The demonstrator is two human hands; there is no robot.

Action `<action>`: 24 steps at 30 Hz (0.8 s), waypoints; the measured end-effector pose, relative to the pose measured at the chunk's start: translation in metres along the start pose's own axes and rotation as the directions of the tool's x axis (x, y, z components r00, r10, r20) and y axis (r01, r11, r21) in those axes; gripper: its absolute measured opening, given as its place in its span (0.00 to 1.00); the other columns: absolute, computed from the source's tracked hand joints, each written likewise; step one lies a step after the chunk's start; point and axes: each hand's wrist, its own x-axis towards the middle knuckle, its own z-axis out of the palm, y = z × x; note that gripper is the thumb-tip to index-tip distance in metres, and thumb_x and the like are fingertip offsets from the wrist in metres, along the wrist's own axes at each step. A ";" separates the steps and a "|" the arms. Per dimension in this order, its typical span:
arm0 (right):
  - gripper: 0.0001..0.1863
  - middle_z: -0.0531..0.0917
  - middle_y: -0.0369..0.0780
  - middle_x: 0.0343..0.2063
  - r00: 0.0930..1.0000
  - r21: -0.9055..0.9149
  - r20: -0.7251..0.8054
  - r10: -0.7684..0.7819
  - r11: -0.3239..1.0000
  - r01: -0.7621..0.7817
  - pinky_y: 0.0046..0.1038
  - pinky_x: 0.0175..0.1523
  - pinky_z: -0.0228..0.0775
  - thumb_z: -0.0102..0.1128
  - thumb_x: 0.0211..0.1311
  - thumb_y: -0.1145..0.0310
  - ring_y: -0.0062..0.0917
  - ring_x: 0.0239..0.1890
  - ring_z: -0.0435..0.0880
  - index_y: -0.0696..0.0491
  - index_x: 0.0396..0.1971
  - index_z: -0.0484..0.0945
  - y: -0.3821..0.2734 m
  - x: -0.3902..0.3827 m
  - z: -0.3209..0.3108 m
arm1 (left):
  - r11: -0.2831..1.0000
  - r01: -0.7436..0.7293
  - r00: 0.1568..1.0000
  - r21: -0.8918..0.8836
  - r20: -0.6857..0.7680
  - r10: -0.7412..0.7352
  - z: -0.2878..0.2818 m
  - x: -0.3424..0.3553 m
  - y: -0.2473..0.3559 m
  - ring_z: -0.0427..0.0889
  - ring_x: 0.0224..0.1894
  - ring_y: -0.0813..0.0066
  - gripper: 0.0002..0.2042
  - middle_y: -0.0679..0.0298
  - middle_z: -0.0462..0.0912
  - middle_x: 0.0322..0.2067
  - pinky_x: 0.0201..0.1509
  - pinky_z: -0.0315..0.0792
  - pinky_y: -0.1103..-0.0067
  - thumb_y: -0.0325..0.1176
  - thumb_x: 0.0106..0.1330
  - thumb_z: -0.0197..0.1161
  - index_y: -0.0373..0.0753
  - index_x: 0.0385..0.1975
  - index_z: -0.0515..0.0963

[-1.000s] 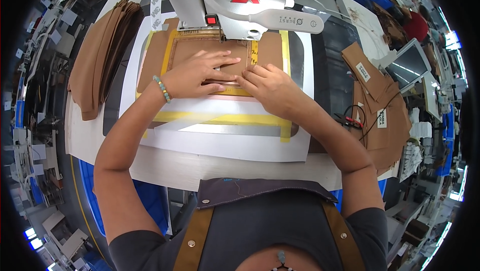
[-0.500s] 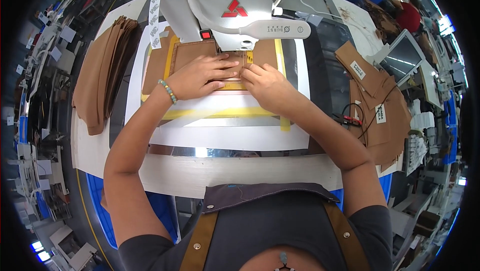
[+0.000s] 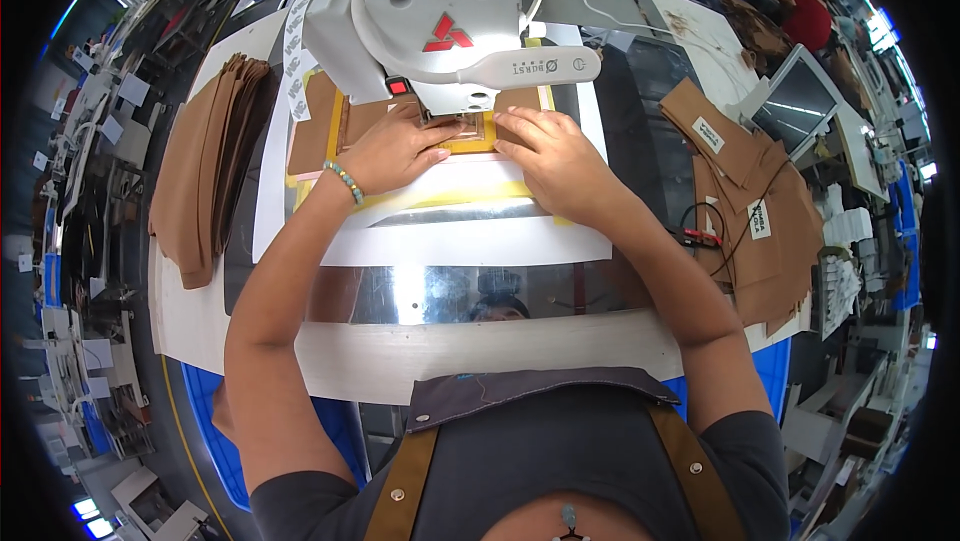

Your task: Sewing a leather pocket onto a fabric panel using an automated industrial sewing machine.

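Observation:
My left hand (image 3: 393, 153), with a beaded bracelet at the wrist, lies with outstretched fingers on the work under a white sewing machine head (image 3: 425, 26). Its fingertips come close to the needle area, which the head partly hides. On the right, my right hand (image 3: 562, 163) rests with fingers extended and apart at the side of a yellow-edged frame (image 3: 468, 148). The frame lies over brown panels (image 3: 315, 126) on a white sheet (image 3: 440, 246). Neither hand grips anything that I can see.
A stack of brown panels (image 3: 208, 171) stands at the left. Brown pieces with white labels (image 3: 765, 251) are heaped at the right, with red-and-black clips (image 3: 700, 237) and a cable beside them. A shiny metal plate (image 3: 440, 301) borders the near table edge (image 3: 470, 356).
The white sheet and frame have slid away from me, baring more of the metal plate. My right hand's fingers have left the needle area, moved right and straightened. My left hand stays on the work.

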 end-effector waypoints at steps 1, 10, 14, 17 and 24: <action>0.18 0.81 0.44 0.63 0.999 0.021 -0.028 0.017 1.000 -0.016 0.46 0.73 0.65 0.65 0.57 0.78 0.37 0.72 0.75 0.56 0.49 0.87 0.002 -0.002 0.000 | 0.999 0.036 0.999 0.034 -0.011 -0.036 0.001 0.001 -0.001 0.74 0.68 0.49 0.20 0.54 0.82 0.65 0.78 0.65 0.60 0.40 0.78 0.59 0.47 0.67 0.81; 0.13 0.83 0.45 0.62 0.995 0.113 -0.080 0.067 0.992 -0.058 0.45 0.74 0.66 0.67 0.61 0.78 0.39 0.70 0.77 0.57 0.46 0.89 0.012 -0.012 0.004 | 0.975 0.165 0.969 -0.146 -0.161 -0.188 0.019 -0.014 0.005 0.73 0.70 0.47 0.19 0.48 0.82 0.64 0.76 0.66 0.60 0.36 0.79 0.57 0.39 0.65 0.82; 0.11 0.85 0.44 0.59 0.992 0.138 -0.117 0.051 0.990 -0.034 0.44 0.73 0.67 0.68 0.65 0.76 0.39 0.69 0.78 0.57 0.46 0.89 0.014 -0.014 0.008 | 0.983 0.180 0.945 0.040 -0.286 -0.162 0.008 -0.043 -0.019 0.72 0.70 0.46 0.19 0.49 0.80 0.65 0.74 0.67 0.62 0.34 0.78 0.58 0.37 0.64 0.82; 0.10 0.86 0.43 0.56 0.990 0.150 -0.135 0.049 0.988 -0.028 0.45 0.71 0.67 0.69 0.62 0.75 0.35 0.65 0.80 0.56 0.43 0.89 0.014 -0.016 0.014 | 0.909 0.375 0.877 -0.180 -0.250 -0.411 -0.004 -0.074 -0.048 0.72 0.72 0.47 0.19 0.50 0.79 0.67 0.76 0.67 0.63 0.33 0.77 0.59 0.36 0.64 0.80; 0.09 0.89 0.44 0.54 0.994 0.061 -0.070 0.080 0.995 -0.076 0.40 0.66 0.73 0.67 0.65 0.72 0.32 0.56 0.86 0.57 0.43 0.89 0.014 -0.018 0.014 | 0.783 0.621 0.732 0.014 -0.367 -0.574 -0.010 -0.121 -0.108 0.73 0.72 0.54 0.22 0.55 0.76 0.71 0.78 0.66 0.66 0.35 0.80 0.57 0.36 0.70 0.76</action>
